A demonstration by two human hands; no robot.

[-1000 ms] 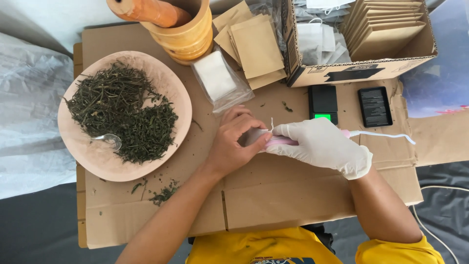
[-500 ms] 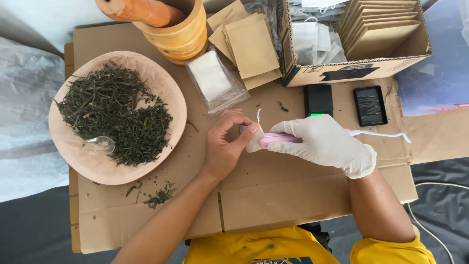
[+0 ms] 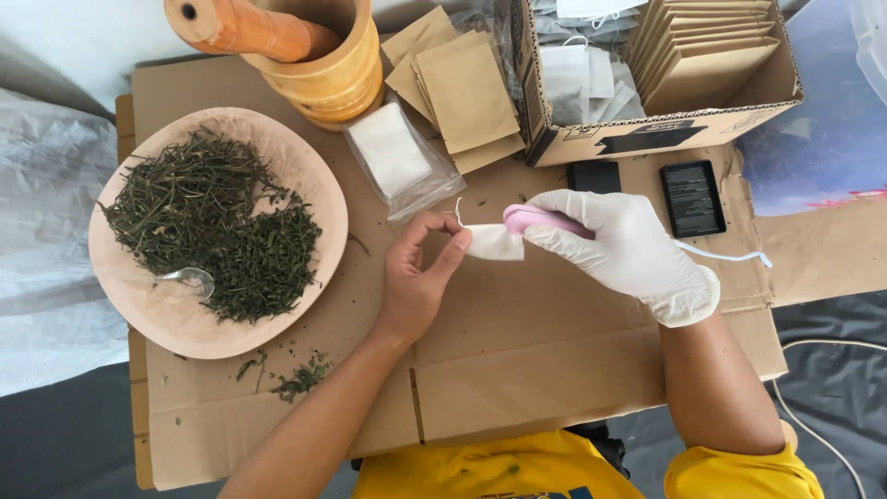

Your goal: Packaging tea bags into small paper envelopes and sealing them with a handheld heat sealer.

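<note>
centrally, both hands (image 3: 420, 277) (image 3: 628, 249) pinch a white sachet (image 3: 492, 242) over bare cardboard (image 3: 517, 360).

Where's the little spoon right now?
In the head view, the small spoon lies on the left, in the pink plate at the edge of the dried herbs, well left of the bare left hand.

Two hands: one bare (image 3: 416, 286), one gloved (image 3: 628, 249). One plate (image 3: 166, 319) of dried leaves, one spoon (image 3: 189, 277), one wooden mortar (image 3: 337, 79) with one pestle (image 3: 245, 30), one cardboard box (image 3: 647, 129), two black devices (image 3: 691, 198).
</note>
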